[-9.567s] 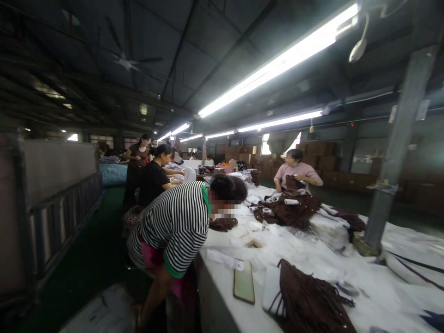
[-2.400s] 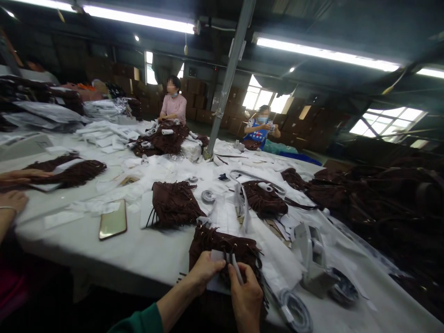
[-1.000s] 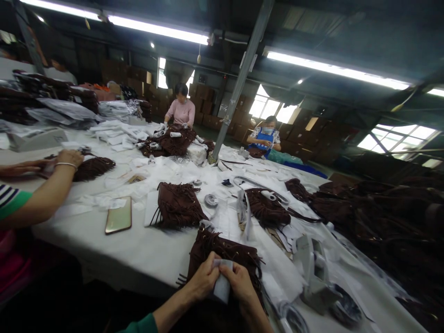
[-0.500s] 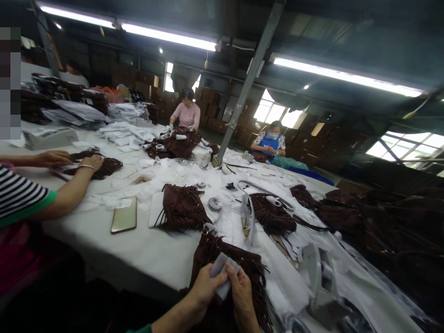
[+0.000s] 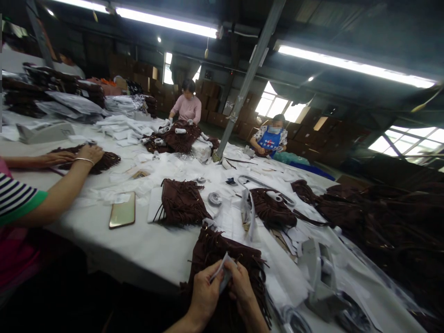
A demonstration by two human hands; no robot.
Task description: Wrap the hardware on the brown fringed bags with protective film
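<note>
Both of my hands are closed on a small piece of whitish wrapping sheet (image 5: 225,277), its edges folded up between the fingers. My left hand (image 5: 204,291) pinches it from the left, and my right hand (image 5: 243,286) grips its right side. Directly beneath them lies a dark brown fringed bag (image 5: 204,249) at the table's front edge. What the sheet wraps, if anything, is hidden by my fingers. Farther up lies a second brown fringed bag (image 5: 183,199) on a white sheet. Another fringed bag (image 5: 270,208) with white wrapping on it rests to the right.
A phone (image 5: 122,210) lies left on the white-covered table (image 5: 145,249). A grey tape dispenser (image 5: 321,273) stands at my right, beside a large heap of brown bags (image 5: 381,222). A co-worker's hands (image 5: 83,155) work at far left. A slanted post (image 5: 243,88) rises behind.
My hands have folded the whitish sheet, which lay flatter before; its edges now stand up. The view has shifted slightly. The co-worker at left has moved a hand over the fringed piece.
</note>
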